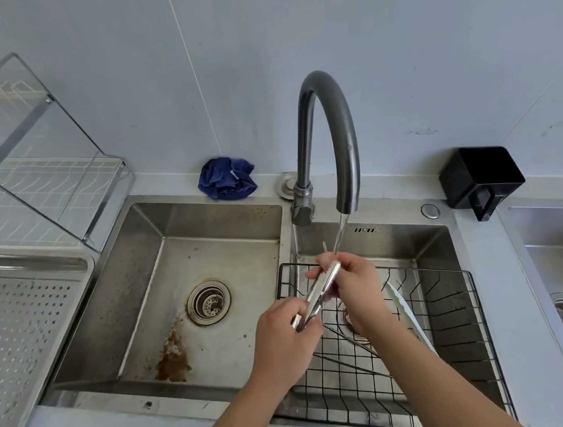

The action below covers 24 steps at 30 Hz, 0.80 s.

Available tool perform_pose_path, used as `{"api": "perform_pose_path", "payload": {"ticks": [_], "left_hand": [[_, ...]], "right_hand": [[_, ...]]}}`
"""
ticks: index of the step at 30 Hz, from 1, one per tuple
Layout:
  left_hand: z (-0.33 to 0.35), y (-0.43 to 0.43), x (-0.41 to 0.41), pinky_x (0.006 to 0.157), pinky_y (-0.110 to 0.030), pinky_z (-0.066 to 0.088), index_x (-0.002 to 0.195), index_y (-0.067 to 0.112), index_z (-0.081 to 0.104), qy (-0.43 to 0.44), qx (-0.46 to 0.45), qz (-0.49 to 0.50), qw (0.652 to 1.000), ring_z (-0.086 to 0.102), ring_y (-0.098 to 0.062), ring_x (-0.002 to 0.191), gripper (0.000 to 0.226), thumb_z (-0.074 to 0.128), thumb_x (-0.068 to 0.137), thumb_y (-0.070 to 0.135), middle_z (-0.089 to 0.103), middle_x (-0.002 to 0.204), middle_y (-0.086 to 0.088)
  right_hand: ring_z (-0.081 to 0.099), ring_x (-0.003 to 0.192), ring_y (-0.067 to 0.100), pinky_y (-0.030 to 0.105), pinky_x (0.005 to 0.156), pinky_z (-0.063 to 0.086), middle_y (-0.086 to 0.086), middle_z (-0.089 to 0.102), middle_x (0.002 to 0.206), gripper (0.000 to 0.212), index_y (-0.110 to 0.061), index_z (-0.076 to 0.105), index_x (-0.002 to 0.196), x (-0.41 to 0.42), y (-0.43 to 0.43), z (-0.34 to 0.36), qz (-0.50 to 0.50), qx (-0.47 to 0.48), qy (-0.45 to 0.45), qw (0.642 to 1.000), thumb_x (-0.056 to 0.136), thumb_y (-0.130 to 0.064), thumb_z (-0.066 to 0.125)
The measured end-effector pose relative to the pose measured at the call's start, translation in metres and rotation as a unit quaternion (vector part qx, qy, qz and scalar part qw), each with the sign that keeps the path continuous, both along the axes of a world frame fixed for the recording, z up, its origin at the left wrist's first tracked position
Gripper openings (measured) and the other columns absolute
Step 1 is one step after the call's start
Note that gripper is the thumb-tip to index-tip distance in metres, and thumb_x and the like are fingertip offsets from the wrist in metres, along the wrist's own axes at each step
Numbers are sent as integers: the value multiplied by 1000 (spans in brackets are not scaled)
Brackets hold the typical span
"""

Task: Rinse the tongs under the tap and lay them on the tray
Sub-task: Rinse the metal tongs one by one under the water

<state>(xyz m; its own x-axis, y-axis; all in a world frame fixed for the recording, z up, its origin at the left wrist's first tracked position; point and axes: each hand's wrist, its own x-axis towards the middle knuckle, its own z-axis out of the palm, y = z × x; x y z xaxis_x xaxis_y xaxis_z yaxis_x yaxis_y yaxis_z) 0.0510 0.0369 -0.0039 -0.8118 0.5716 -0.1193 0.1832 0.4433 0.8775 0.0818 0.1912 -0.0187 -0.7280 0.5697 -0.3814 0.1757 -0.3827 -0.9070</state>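
Both forearms reach in from the near edge of the sink (205, 217), over the wire rack (447, 304) in its right basin. The left hand (283, 340), knuckles up, curls round the lower end of the tongs (322, 288). The right hand (352, 287) pinches their upper end, which is tilted up into the water stream (340, 233) from the tap (328, 129). The perforated tray (26, 327) lies along the sink's left edge, well apart from the tongs.

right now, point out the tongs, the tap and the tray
tongs (323, 286): head view, middle of the shiny shaft
tap (320, 80): head view, top of the curved spout
tray (19, 324): head view, bare perforated floor
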Motion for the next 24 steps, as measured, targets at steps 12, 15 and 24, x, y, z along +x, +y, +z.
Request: {"api": "perform_pose_path", "payload": {"ticks": [12, 15, 24], "left_hand": [[-19, 6, -22, 73, -27, 49, 87, 13, 70, -222, 117, 108, 962, 67, -11, 79, 14, 60, 97, 14, 76, 87, -6], [-19, 12, -23, 71, -31, 52, 86, 15, 73, -264, 142, 106, 948, 70, -15, 80, 20, 58, 99, 16, 77, 88, -7], [-12, 39, -25, 50, -32, 51, 101, 9, 71, -332, 193, 117, 916, 64, -24, 60, 31, 48, 105, 29, 70, 75, -14]], "right_hand": [[60, 64, 13, 27, 58, 54, 11, 75, 82, 17, -17, 78, 81, -5, 11, 7, 20, -19, 33, 999, 95, -15, 69], [54, 57, 15, 26, 50, 46, 5, 68, 68, 25, -15, 66, 74, -6, 10, 11, 59, 55, 5, 997, 97, -26, 69], [65, 64, 23, 35, 62, 59, 17, 72, 81, 9, -4, 67, 91, 11, 13, 12, 120, -5, 61, 991, 92, -10, 74]]}}
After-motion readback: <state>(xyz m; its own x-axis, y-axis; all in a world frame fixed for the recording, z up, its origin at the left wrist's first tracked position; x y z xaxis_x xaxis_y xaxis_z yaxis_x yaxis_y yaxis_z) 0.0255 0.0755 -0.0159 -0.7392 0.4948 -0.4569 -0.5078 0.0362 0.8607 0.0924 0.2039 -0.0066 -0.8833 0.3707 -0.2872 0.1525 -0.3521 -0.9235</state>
